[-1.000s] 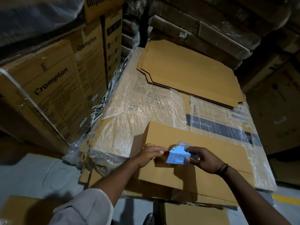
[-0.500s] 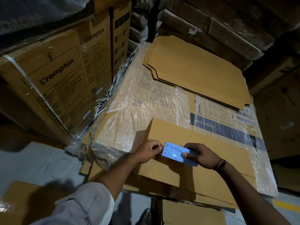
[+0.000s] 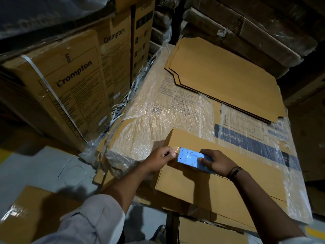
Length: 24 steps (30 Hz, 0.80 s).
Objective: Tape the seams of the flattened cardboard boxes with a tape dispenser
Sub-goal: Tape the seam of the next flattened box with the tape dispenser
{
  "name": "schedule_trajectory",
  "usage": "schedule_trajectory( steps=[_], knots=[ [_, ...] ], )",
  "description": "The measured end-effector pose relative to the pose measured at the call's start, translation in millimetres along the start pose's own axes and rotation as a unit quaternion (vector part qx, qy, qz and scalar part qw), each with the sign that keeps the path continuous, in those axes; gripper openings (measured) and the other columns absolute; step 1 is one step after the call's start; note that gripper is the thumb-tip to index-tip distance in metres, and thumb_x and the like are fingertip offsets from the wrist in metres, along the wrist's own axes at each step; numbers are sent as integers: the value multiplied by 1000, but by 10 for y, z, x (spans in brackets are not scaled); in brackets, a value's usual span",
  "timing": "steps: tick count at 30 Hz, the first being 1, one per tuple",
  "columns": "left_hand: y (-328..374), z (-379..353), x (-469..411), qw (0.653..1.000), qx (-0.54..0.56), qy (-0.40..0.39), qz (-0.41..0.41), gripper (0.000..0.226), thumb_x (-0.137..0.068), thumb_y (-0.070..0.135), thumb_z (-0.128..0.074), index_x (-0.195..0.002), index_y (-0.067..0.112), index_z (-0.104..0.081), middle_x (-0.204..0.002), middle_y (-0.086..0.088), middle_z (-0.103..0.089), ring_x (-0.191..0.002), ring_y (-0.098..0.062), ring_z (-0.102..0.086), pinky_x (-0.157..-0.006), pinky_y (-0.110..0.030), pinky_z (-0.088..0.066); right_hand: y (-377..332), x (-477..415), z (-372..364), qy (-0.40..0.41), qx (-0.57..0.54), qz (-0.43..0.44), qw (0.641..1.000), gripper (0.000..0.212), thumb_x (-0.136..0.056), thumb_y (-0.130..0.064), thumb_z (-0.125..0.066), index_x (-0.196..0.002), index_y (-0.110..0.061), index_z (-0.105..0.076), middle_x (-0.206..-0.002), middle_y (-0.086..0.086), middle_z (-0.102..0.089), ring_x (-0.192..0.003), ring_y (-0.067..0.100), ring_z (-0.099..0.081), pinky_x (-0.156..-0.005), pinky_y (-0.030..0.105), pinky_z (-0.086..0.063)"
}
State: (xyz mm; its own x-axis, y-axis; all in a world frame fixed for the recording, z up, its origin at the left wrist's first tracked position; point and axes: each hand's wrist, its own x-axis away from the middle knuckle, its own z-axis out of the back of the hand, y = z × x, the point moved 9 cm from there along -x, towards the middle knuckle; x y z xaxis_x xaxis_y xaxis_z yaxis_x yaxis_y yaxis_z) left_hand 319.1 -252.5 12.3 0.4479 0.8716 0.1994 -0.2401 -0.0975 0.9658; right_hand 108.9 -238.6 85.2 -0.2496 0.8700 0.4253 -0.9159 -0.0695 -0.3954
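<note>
**Starting a strip at the left end of the near box**

The blue tape dispenser (image 3: 190, 158) sits low over the left end of the flattened cardboard box (image 3: 219, 191), toothed edge facing left. The right hand (image 3: 217, 162) grasps its body, thumb on top and fingers curled round the far side. The left hand (image 3: 162, 159) pinches the free end of clear tape (image 3: 175, 150) just beside the teeth, fingers curled, pressing it at the box's left edge.

By my reading, the work is at its opening. Only a short tab of tape is out, and the seam (image 3: 255, 190) running right of the wrist looks bare, though glare makes that uncertain. The whole pull along it remains, then the cut.

This box lies across the near edge of the shrink-wrapped bundle (image 3: 158, 117), overhanging it. A stack of flattened boxes (image 3: 225, 80) waits at the bundle's far edge, with no tape visible on top. Printed cartons (image 3: 70, 76) stand beyond its left edge.
</note>
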Motion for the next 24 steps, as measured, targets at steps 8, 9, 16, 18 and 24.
schedule_trajectory(
  steps=[8,9,16,18,24],
  knots=[
    [-524,571,228,996,25,39,81,17,-108,26,-57,-99,17,-69,-95,1,-76,-85,-17,-74,-83,-35,-57,-81,-155,27,-4,77,7,997,26,-90,-67,-39,-90,-44,-51,-84,-14,-57,-74,9,-56,-59,28,-39],
    [-540,581,212,995,27,39,87,16,-108,24,-57,-99,17,-69,-96,-1,-76,-86,-20,-74,-84,-35,-57,-91,-166,26,-1,77,6,997,28,-90,-67,-39,-95,-43,-52,-84,-14,-57,-74,7,-55,-59,27,-38],
    [-790,425,121,984,98,19,148,20,-108,15,-55,-97,14,-71,-89,-5,-70,-82,-21,-67,-80,-38,-55,-94,-166,18,-8,120,-11,993,26,-99,-61,-44,-107,-38,-54,-91,-12,-59,-76,5,-56,-57,23,-37],
    [-847,359,114,980,109,15,165,19,-109,16,-54,-98,12,-69,-87,-5,-67,-80,-19,-64,-73,-33,-53,-110,-176,-13,-10,135,-12,991,29,-99,-61,-44,-110,-36,-56,-94,-9,-61,-78,10,-58,-57,25,-39],
    [-897,271,63,978,85,16,189,23,-110,25,-51,-99,14,-68,-85,-2,-64,-77,-15,-59,-65,-25,-44,-109,-181,-52,-4,149,-21,989,27,-99,-60,-45,-108,-36,-55,-97,-8,-61,-81,15,-61,-59,27,-41]
  ],
)
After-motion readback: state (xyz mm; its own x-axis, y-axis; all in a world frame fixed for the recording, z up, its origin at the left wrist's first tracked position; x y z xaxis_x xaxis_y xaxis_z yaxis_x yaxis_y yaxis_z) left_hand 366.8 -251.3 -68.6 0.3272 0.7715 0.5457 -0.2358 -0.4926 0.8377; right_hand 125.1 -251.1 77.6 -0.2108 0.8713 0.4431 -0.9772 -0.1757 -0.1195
